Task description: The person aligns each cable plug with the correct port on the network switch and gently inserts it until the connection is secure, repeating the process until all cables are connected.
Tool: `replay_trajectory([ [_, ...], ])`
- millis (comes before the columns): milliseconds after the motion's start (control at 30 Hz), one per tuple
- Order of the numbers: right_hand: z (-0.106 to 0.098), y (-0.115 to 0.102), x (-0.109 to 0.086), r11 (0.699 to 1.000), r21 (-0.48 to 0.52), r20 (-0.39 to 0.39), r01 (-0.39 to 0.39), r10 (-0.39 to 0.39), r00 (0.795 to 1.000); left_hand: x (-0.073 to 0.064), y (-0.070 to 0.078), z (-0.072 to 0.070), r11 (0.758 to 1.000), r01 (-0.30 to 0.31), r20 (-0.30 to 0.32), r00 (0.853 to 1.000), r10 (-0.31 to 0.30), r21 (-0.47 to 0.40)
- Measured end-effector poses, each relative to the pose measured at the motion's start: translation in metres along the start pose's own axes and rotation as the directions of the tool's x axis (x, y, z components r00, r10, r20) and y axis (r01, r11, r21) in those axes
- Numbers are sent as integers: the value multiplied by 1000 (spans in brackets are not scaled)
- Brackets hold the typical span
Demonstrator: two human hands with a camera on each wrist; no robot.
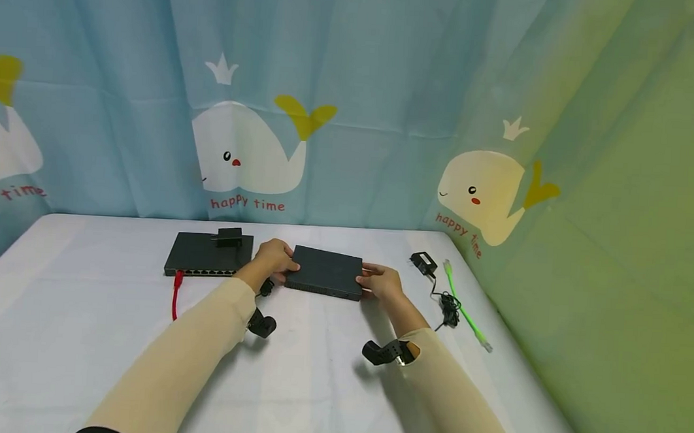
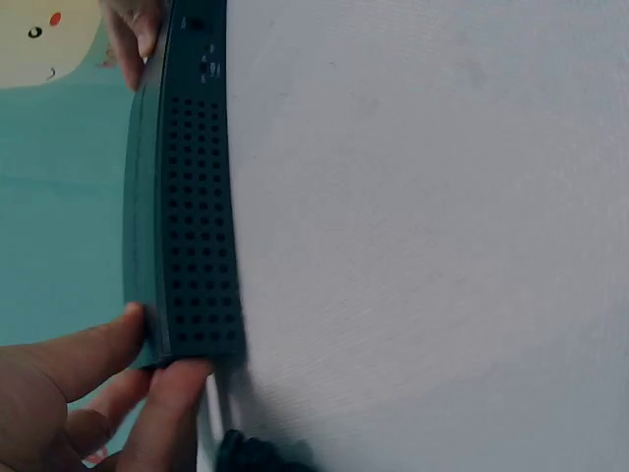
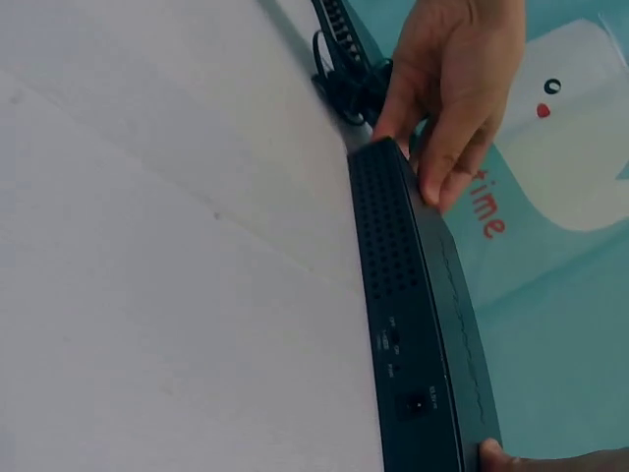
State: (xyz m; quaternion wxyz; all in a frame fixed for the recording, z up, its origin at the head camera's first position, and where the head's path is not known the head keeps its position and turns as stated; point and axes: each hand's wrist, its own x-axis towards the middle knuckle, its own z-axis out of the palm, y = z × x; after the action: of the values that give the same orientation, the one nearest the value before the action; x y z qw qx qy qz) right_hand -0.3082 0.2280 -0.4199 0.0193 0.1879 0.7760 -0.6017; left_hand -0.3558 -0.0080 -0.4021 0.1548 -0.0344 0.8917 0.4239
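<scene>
A flat black network switch (image 1: 326, 271) is between my two hands near the back middle of the table. My left hand (image 1: 275, 258) pinches its left end, thumb on top and fingers below. At the opposite end, my right hand (image 1: 383, 284) grips with the thumb on the top edge. Facing me is the side with rows of vent holes (image 2: 201, 226); a round power jack (image 3: 417, 404) and small switches show there in the right wrist view. Whether its underside touches the table cannot be told. The right hand's fingers are mostly hidden in the right wrist view.
A second black switch (image 1: 198, 251) lies at the left, a power adapter (image 1: 229, 236) on top and a red cable (image 1: 175, 292) at its ports. Bundled black cord (image 1: 267, 287) lies by my left wrist. Rightward are another adapter (image 1: 424, 263) and a green cable (image 1: 466, 311).
</scene>
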Motion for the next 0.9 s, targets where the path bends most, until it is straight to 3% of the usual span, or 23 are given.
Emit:
replay_trajectory([
  [133, 1, -1, 6, 1000, -2, 24, -15, 15, 1000, -3, 2, 1, 1000, 1, 8, 1000, -1, 25],
  [300, 1, -7, 10, 999, -19, 47, -38, 39, 998, -10, 4, 2, 999, -1, -34, 999, 2, 37],
  [533, 0, -11, 19, 996, -14, 23, -85, 86, 996, -20, 13, 10, 971, -17, -102, 994, 42, 238],
  [700, 1, -13, 21, 994, 20, 26, -107, 106, 994, -20, 14, 12, 978, -10, -133, 990, 38, 210],
  [900, 0, -14, 20, 992, -29, 40, -121, 122, 992, -19, 10, 12, 986, -2, -138, 990, 25, 165],
])
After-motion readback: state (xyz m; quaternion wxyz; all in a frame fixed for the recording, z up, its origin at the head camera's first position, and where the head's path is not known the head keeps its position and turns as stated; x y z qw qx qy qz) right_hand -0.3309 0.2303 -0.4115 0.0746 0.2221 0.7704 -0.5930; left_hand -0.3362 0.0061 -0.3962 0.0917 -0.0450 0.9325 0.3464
